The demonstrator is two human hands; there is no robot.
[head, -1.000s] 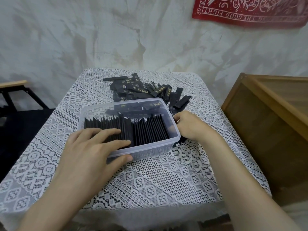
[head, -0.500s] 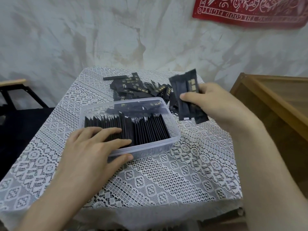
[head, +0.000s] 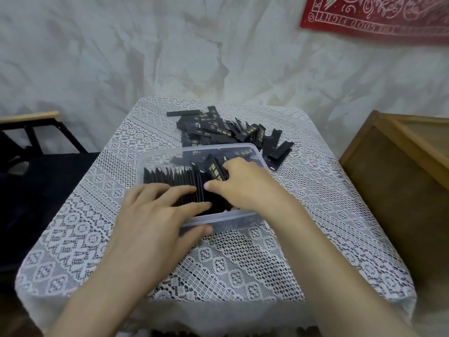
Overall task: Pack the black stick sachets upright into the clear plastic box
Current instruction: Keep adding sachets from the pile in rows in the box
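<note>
The clear plastic box sits mid-table, holding a row of upright black stick sachets. My left hand lies flat over the near left sachets, thumb against the box's front wall. My right hand is inside the box on the right, gripping a bundle of sachets tilted among the upright ones. A loose pile of sachets lies on the cloth behind the box.
The table carries a white lace cloth. A wooden crate stands close on the right. A dark chair with a wooden rail is at the left. The wall is right behind the table.
My right hand lifted a bundle of sachets from beside the box, carried it over, and now lowers it into the right part of the box. My left hand stayed put.
</note>
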